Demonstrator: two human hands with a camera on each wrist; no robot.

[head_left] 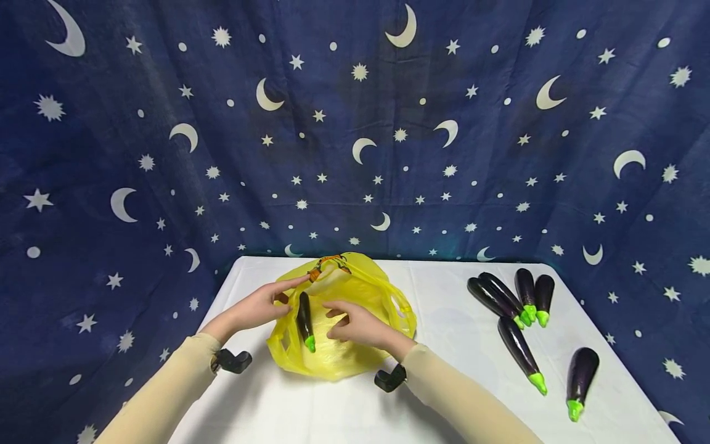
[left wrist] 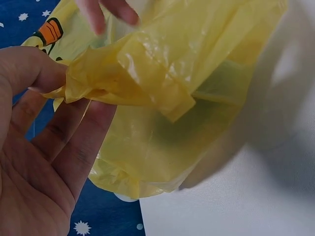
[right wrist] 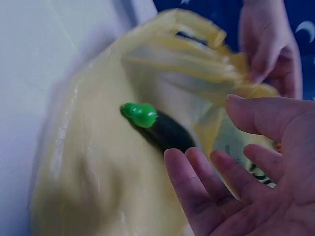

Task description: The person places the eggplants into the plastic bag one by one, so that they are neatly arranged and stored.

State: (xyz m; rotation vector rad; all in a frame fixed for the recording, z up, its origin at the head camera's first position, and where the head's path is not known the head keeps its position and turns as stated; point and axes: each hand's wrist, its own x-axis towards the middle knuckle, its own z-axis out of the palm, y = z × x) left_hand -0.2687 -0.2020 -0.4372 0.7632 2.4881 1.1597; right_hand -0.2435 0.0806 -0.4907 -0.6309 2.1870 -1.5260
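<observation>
A yellow plastic bag (head_left: 344,362) lies spread on the table, its mouth gaping toward me. Inside, at its left side, is one dark eggplant (head_left: 304,319) with a bright green stem end. My left hand (head_left: 263,306) pinches the bag's left edge between thumb and fingers, as the left wrist view shows. Over the bag's mouth hovers my right hand (head_left: 359,324), its fingers loosely bent and holding nothing. In the right wrist view the eggplant (right wrist: 167,132) lies just beyond those fingertips, with a gap that is hard to judge.
Several more eggplants (head_left: 493,299) lie grouped at the back right of the white table (head_left: 444,345). Closer to me on the right are two others, one slanted eggplant (head_left: 521,353) and one eggplant (head_left: 582,376) near the right edge. A dark blue patterned curtain (head_left: 355,123) hangs behind.
</observation>
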